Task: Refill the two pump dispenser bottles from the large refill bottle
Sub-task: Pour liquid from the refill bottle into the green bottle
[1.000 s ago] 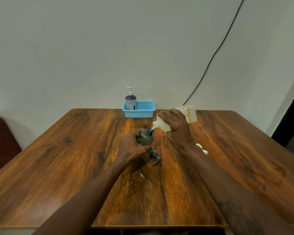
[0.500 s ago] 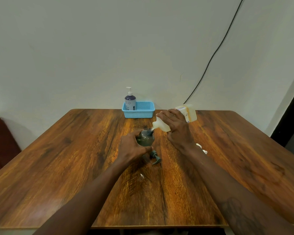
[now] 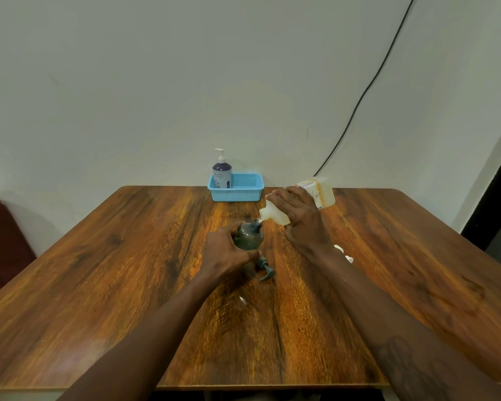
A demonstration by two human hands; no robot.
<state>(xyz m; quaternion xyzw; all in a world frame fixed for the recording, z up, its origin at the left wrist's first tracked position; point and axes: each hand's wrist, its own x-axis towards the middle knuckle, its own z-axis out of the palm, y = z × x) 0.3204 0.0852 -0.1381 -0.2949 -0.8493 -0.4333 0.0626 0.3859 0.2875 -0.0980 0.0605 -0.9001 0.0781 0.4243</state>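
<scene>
The left hand [image 3: 226, 253] is wrapped around the round dark dispenser bottle [image 3: 248, 238], steadying it upright near the middle of the table [image 3: 128, 270]. The right hand [image 3: 301, 224] grasps the large refill bottle [image 3: 320, 193], tipped so its spout sits just above the dark bottle's narrow open neck. That small opening is the risk: a slight drift of the spout or too steep a tilt would likely send liquid down the bottle's side onto the wood and the left fingers, making the grip slippery. The level inside is hard to see through the dark body, so overfilling seems possible. The removed pump head [image 3: 266, 269] lies just beside the bottle, where a spill could reach it. The purple dispenser [image 3: 222, 173] waits in the blue basket [image 3: 243, 192] at the far edge.
</scene>
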